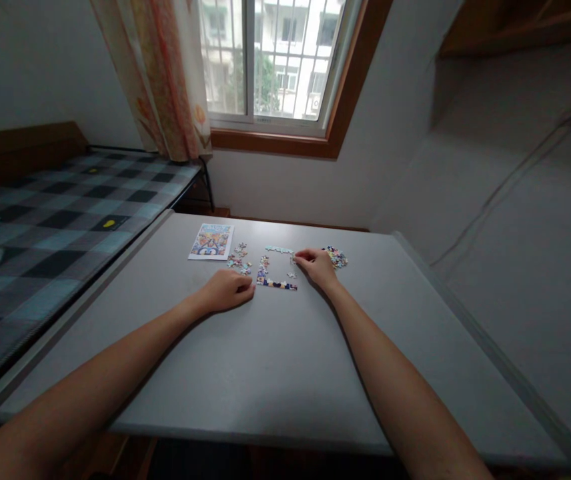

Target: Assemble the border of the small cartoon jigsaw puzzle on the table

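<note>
White table (245, 363) bears puzzle border (276, 285) | left hand (228, 290): curled, grip unclear | right hand (317, 265): pinching puzzle piece (293, 259)

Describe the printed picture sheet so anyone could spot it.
Find the white table below the window. Near its far left corner, beyond the left hand, lies the printed picture sheet. Unlike the loose jigsaw pieces beside it, it is one flat, white-edged rectangle.

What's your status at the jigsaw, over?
Left grip on table, beside jigsaw. Right grip at its right side. Jigsaw outline incomplete. Perhaps in the way: separate piece above bottom strip's right end.
</note>
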The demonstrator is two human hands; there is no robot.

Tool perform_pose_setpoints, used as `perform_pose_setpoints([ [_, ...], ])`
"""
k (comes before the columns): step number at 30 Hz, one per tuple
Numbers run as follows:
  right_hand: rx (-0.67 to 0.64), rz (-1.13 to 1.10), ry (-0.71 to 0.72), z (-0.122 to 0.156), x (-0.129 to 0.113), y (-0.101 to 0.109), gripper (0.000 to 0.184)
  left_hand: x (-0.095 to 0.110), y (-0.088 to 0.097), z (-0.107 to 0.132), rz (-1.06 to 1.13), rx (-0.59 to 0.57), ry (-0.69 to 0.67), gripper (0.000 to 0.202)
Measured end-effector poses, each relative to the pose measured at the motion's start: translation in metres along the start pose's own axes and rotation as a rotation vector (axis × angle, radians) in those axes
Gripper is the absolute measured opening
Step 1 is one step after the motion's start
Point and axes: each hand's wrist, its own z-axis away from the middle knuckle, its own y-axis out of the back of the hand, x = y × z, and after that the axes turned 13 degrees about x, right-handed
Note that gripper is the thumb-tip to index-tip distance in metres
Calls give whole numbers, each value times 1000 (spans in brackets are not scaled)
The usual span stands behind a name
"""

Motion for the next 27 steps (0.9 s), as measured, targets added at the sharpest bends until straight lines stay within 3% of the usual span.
perform_pose_setpoints([
  [7,91,174,125,2,17,10,15,1,1,0,17,4,13,38],
  [14,36,221,197,8,12,10,18,3,4,0,26,18,4,38],
  [22,-21,216,248,11,8,9,24,10,6,2,95,135,-142,26],
  [27,-17,197,279,10,12,7,26,15,5,2,17,75,-165,32],
])
